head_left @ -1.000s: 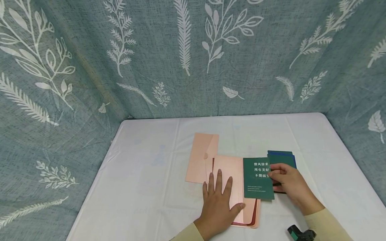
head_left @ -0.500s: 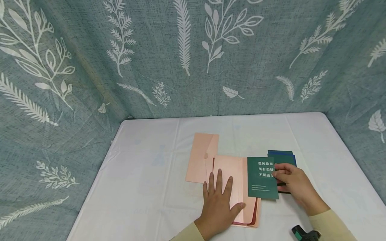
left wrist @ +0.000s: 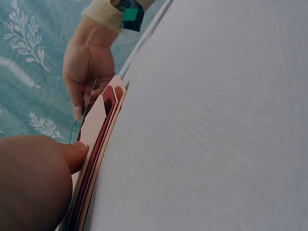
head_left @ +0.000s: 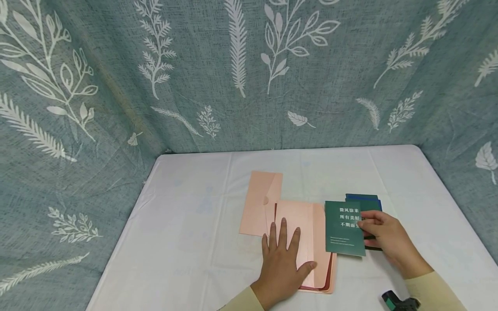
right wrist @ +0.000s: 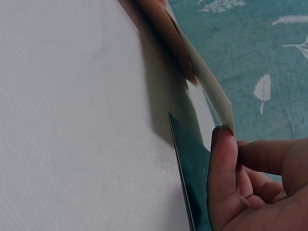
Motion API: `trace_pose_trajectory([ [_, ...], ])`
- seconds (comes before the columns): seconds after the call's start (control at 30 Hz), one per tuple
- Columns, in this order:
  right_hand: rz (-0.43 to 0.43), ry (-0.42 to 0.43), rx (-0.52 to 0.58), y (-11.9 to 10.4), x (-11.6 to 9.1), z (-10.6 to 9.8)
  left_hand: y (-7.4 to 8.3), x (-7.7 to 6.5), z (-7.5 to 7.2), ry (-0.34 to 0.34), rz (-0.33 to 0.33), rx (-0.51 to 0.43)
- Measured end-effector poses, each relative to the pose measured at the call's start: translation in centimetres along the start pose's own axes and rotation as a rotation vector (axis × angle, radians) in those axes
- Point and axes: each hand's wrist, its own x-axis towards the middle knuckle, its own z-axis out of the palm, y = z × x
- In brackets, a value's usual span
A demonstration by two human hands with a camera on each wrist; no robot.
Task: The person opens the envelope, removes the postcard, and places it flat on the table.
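Observation:
My left hand lies spread on a pink, round-cornered paper stack with dark red layers at its edge. In the left wrist view the thumb rests on the stack's top layer. With thumb and fingers, my right hand pinches the right edge of a green card printed with white characters. The card overlaps the stack's right side. From the right wrist, its pale underside shows tilted above the cloth. Partly behind the held card and the right hand lie more green and blue cards.
A pink envelope lies at the stack's upper left, partly overlapped by it. White cloth covers the table, and a leaf-patterned teal curtain hangs around it. A small black device sits at the right sleeve.
My right hand has drawn the green card a little to the right, uncovering more of the pink stack's right side. The left hand has stayed in place.

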Motion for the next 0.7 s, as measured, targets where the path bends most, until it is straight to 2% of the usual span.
trace_pose_trajectory([
  [0.7,0.002,0.030,-0.011,0.2,0.0,-1.8,0.0,0.0,-0.1,0.013,0.014,-0.012],
])
